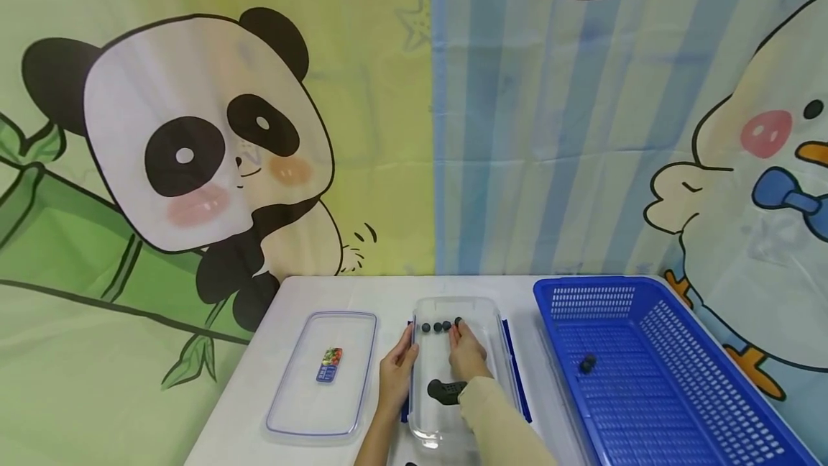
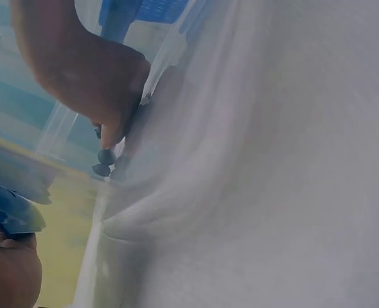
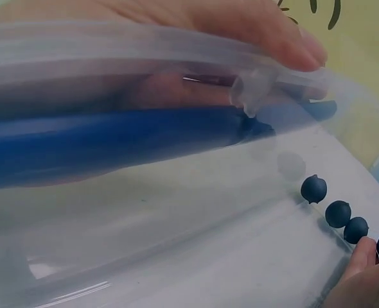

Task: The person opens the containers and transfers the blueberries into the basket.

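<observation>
The table (image 1: 393,300) is white, its far edge running straight behind the things on it. Beside its left edge lies a clear lid (image 1: 304,383), slanting with that edge. A clear box (image 1: 453,302) with blue latches stands just short of the far edge's middle. A blue basket (image 1: 647,372) covers the far right corner.

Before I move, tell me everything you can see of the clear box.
The clear box looks like see-through plastic: a rectangle with rounded corners and blue strips along both long sides. It stands open-topped on the white table, long sides running away from the person. The left hand grips its left rim; the right hand reaches inside, where dark balls line up near the far end.
</observation>
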Demonstrator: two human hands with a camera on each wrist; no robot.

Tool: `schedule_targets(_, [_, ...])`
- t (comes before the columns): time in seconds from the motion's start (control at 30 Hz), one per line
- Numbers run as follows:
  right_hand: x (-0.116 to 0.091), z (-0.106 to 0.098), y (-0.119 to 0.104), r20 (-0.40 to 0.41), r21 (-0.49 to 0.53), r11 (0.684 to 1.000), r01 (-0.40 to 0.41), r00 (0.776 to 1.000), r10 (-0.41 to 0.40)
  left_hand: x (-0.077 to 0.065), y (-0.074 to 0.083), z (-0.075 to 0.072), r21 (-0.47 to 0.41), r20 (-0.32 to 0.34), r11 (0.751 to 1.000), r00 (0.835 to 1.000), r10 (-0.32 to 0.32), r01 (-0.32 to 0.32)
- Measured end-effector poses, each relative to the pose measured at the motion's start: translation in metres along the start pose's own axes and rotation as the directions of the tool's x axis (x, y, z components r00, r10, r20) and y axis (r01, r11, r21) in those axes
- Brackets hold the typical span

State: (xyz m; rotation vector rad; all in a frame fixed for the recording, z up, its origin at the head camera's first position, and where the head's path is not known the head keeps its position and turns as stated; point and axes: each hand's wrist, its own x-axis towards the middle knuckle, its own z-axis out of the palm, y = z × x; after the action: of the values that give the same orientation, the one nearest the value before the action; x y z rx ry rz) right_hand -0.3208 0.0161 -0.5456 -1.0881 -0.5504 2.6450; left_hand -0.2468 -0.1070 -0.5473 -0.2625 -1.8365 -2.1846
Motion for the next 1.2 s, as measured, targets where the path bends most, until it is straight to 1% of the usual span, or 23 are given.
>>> schedule_targets(0.2, [0.004, 0.001, -0.001, -0.019, -0.073, 0.997, -0.013, 1.000, 0.011, 0.000, -0.002, -0.001, -0.004, 0.007, 1.000, 1.000, 0.014, -0.014])
schedule_targets(0.33, [0.004, -0.001, -0.006, -0.013, -0.075, 0.996, -0.039, 0.999, 0.039, 0.000, -0.001, 0.001, -0.010, 0.011, 1.000, 1.000, 0.010, -0.010])
schedule_targets(0.4, [0.001, -0.001, -0.009, 0.016, -0.064, 0.996, -0.059, 0.998, 0.060, 0.001, 0.000, 0.001, -0.007, 0.007, 1.000, 1.000, 0.010, -0.010])
schedule_targets(0.5, [-0.005, 0.002, -0.016, 0.085, -0.047, 0.995, -0.091, 0.992, 0.095, 0.003, 0.001, 0.000, 0.002, 0.001, 1.000, 1.000, 0.016, -0.016])
schedule_targets(0.57, [-0.012, 0.005, -0.023, 0.165, -0.039, 0.991, -0.126, 0.978, 0.131, 0.004, 0.001, -0.001, 0.006, -0.004, 1.000, 1.000, 0.021, -0.021])
schedule_targets(0.67, [-0.026, 0.010, -0.035, 0.243, -0.041, 0.979, -0.198, 0.949, 0.202, 0.004, 0.000, -0.001, -0.008, -0.007, 1.000, 1.000, 0.022, -0.022])
schedule_targets(0.8, [-0.047, 0.028, -0.059, 0.294, -0.066, 0.954, -0.291, 0.908, 0.298, 0.006, 0.000, 0.001, -0.019, -0.007, 1.000, 1.000, 0.020, -0.020])
schedule_targets(0.83, [-0.052, 0.033, -0.068, 0.314, -0.075, 0.947, -0.313, 0.894, 0.321, 0.006, 0.000, 0.001, -0.021, -0.005, 1.000, 1.000, 0.019, -0.019])
schedule_targets(0.9, [-0.060, 0.040, -0.089, 0.360, -0.096, 0.925, -0.368, 0.853, 0.377, 0.007, 0.000, 0.002, -0.022, -0.002, 1.000, 1.000, 0.013, -0.013])
schedule_targets(0.93, [-0.065, 0.041, -0.101, 0.387, -0.117, 0.911, -0.394, 0.827, 0.408, 0.006, 0.000, 0.003, -0.023, -0.001, 1.000, 1.000, 0.009, -0.009])
schedule_targets(1.03, [-0.078, 0.039, -0.140, 0.479, -0.215, 0.869, -0.446, 0.727, 0.492, 0.005, 0.000, 0.003, -0.020, -0.006, 1.000, 1.000, 0.005, -0.005])
schedule_targets(1.07, [-0.083, 0.036, -0.153, 0.506, -0.263, 0.858, -0.441, 0.694, 0.512, 0.004, 0.000, 0.003, -0.017, -0.008, 1.000, 1.000, 0.006, -0.006])
schedule_targets(1.1, [-0.086, 0.033, -0.166, 0.527, -0.317, 0.850, -0.420, 0.667, 0.527, 0.004, 0.000, 0.003, -0.016, -0.011, 1.000, 1.000, 0.006, -0.006])
schedule_targets(1.17, [-0.091, 0.024, -0.190, 0.570, -0.430, 0.838, -0.336, 0.619, 0.540, 0.003, 0.001, 0.001, -0.009, -0.014, 1.000, 1.000, 0.016, -0.016])
schedule_targets(1.2, [-0.091, 0.019, -0.202, 0.585, -0.479, 0.828, -0.290, 0.598, 0.548, 0.002, 0.001, 0.000, -0.003, -0.015, 1.000, 1.000, 0.017, -0.017])
